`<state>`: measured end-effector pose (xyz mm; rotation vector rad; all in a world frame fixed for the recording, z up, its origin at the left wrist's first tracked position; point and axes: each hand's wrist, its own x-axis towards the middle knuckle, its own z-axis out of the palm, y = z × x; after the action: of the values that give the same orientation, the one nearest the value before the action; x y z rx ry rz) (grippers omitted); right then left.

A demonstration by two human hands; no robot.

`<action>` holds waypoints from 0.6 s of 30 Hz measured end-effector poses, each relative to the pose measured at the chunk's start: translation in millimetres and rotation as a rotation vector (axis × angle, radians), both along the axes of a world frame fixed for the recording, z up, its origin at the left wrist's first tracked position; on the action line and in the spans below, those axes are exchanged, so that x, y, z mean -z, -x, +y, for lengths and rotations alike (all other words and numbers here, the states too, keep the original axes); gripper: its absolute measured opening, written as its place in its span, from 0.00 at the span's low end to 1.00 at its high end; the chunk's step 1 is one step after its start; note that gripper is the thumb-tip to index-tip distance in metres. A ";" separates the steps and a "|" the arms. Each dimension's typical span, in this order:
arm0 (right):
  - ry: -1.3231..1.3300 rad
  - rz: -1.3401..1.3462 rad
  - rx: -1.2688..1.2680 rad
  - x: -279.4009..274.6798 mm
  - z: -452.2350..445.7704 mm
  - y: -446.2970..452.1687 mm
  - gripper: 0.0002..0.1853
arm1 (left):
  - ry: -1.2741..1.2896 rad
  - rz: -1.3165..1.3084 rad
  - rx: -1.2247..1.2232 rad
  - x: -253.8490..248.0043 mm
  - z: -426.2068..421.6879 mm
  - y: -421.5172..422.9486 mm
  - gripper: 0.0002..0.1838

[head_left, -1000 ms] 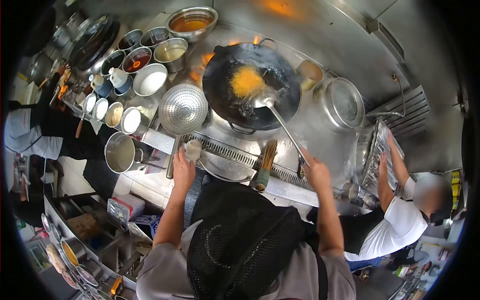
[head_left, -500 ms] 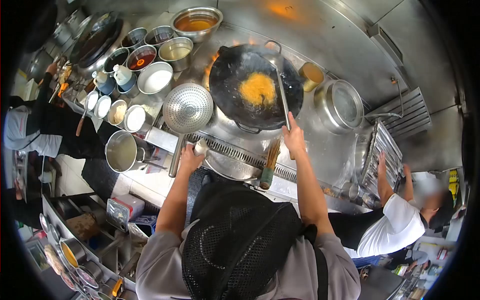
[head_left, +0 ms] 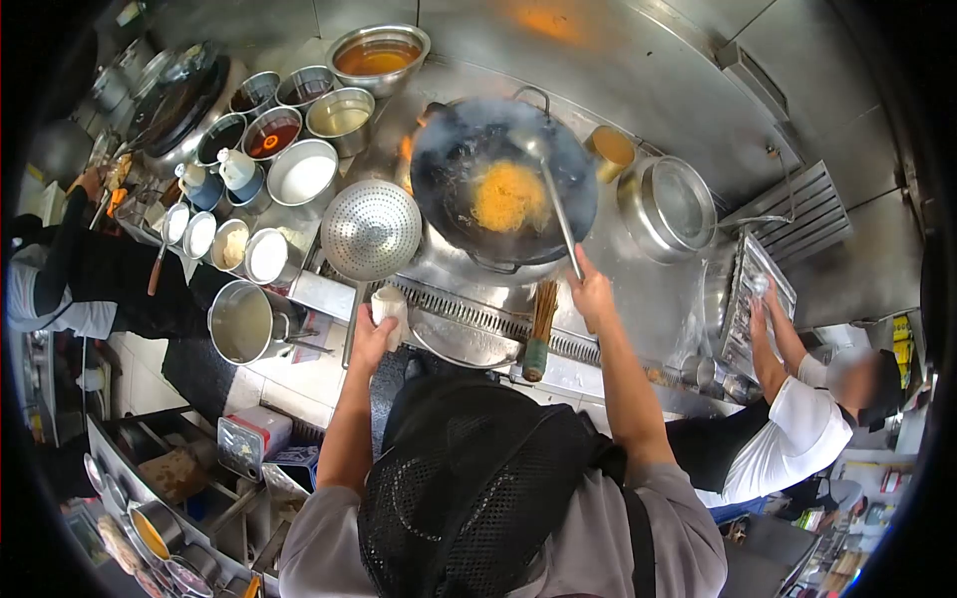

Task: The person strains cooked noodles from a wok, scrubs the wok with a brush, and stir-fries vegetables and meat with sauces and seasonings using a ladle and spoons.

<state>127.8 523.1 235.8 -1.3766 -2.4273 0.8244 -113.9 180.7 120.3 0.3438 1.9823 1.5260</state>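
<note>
Ladle head [head_left: 532, 149] shifted nearer the golden food [head_left: 507, 197], which lies in the wok [head_left: 436, 189] beyond my right hand [head_left: 592, 292], itself closed round the ladle's handle [head_left: 558, 211]; my left hand [head_left: 369, 337] clasps pale cloth [head_left: 393, 307] (further left); too hard a knock could splash hot contents

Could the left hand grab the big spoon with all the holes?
Probably yes: the big spoon has its handle right beside the left hand. But that hand holds a white cloth, so it may need to let go first.
</note>
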 end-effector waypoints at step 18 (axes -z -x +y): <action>0.049 0.203 -0.239 37.9 -12.7 -47.9 0.32 | -0.669 -0.579 -0.060 -61.3 12.2 -2.8 0.24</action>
<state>175.7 510.4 197.8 -0.9749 -2.4535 1.0304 -111.1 192.9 181.6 0.0815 1.0206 2.0190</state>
